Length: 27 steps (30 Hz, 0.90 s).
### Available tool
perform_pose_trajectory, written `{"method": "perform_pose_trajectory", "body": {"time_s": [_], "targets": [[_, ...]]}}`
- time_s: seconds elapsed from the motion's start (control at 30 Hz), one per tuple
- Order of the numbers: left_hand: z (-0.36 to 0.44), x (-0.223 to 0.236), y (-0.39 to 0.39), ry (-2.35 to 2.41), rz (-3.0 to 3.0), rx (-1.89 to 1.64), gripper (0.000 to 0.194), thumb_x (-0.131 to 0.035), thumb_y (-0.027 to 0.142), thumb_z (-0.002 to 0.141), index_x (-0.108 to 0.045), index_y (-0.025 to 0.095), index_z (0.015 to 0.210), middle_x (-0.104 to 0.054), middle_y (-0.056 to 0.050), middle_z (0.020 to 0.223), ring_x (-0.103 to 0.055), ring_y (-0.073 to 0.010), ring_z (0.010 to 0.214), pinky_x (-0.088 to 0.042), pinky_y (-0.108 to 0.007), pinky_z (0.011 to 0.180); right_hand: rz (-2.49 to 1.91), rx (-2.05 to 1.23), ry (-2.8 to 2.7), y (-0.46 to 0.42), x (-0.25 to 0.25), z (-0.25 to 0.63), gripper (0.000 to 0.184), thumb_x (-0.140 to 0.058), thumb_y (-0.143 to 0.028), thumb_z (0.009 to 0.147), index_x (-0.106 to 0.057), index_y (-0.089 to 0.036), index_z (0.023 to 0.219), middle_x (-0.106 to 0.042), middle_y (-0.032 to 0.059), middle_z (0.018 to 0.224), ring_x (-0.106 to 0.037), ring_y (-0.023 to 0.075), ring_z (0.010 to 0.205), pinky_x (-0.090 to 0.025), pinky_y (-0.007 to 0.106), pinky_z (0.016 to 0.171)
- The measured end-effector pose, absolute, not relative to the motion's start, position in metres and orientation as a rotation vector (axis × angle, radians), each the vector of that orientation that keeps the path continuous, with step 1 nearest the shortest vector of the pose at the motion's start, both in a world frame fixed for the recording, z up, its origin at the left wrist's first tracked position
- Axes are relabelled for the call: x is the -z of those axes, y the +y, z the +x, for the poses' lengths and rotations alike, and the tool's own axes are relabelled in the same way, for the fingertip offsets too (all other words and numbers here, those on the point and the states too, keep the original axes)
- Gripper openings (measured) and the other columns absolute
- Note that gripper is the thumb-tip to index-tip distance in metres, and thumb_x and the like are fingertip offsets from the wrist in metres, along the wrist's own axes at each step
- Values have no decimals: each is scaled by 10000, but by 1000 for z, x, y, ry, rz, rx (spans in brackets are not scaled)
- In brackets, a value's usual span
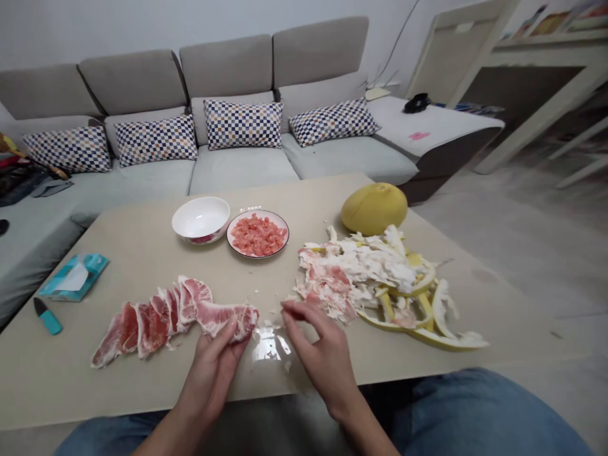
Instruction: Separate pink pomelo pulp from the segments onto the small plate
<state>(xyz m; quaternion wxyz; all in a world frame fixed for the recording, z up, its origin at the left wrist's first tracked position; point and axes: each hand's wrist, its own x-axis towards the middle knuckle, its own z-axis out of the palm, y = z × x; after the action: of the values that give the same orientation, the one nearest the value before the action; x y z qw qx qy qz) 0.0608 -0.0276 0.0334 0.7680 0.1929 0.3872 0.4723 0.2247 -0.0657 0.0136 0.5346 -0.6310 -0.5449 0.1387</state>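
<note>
My left hand [216, 361] grips a pomelo segment [223, 316], its thumb on top of the pink flesh and white membrane. Just right of it, my right hand [323, 354] is closed in a pinch, thumb and forefinger tips together; anything between them is too small to make out. A row of pomelo segments [154, 323] lies to the left of the held one. Beyond the right hand is a heap of peel and membrane [370, 266]. Pink peeled pulp [259, 235] fills a dark-rimmed plate [231, 247] farther back.
A white bowl [202, 221] stands left of the plate. Behind the peel heap sits a whole yellow pomelo [375, 209]. At the table's left edge are a tissue pack [76, 278] and a teal-handled knife [48, 318]. A grey sofa [242, 168] lines the far side.
</note>
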Motion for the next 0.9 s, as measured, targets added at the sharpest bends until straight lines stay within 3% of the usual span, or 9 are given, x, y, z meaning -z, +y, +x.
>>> {"method": "perform_pose_trajectory", "body": {"time_s": [0.1,0.23,0.47,0.57,0.7,0.9], "targets": [[62,-33,-32,888,556,-1049,206,-733,185,772,-713,127,969,-755,-92,976,-698,-232,955,-560,-313,854,-1437,-515,-1302,-70,-24,205,96,-627,-203,837,-702,-202,897,-714,40,816,-656,168,693,-537,286,682],[61,-29,-35,986,735,-1093,280,-765,241,739,-700,140,991,-754,-90,994,-695,-246,957,-535,-321,862,-1447,-534,-1297,-71,-28,192,108,-601,-171,849,-708,-191,858,-695,28,714,-634,161,622,-513,275,610],[58,-29,-37,1100,943,-1073,337,-748,294,750,-682,129,1037,-747,-103,1017,-684,-252,966,-513,-323,869,-1459,-143,-1484,-75,-17,192,148,-543,-122,879,-676,-179,914,-725,69,813,-667,198,756,-503,297,713],[58,-29,-37,1127,965,-1067,343,-748,299,750,-669,119,1030,-747,-101,999,-686,-249,949,-522,-315,843,-1478,7,-1490,-75,-14,187,145,-530,-107,868,-662,-166,860,-696,63,740,-636,190,694,-477,289,663],[60,-28,-37,1062,860,-1069,377,-753,271,749,-653,107,1073,-740,-114,1019,-685,-251,963,-531,-325,853,-1548,-39,-1424,-70,-16,184,146,-548,-111,828,-623,-167,716,-609,27,628,-555,168,612,-421,278,596],[62,-32,-33,852,519,-942,184,-697,145,804,-691,110,985,-744,-107,1003,-701,-207,932,-575,-289,819,-1549,-229,-1299,-67,-28,204,115,-557,-111,765,-595,-182,683,-549,-17,610,-513,134,580,-389,255,585]]}}
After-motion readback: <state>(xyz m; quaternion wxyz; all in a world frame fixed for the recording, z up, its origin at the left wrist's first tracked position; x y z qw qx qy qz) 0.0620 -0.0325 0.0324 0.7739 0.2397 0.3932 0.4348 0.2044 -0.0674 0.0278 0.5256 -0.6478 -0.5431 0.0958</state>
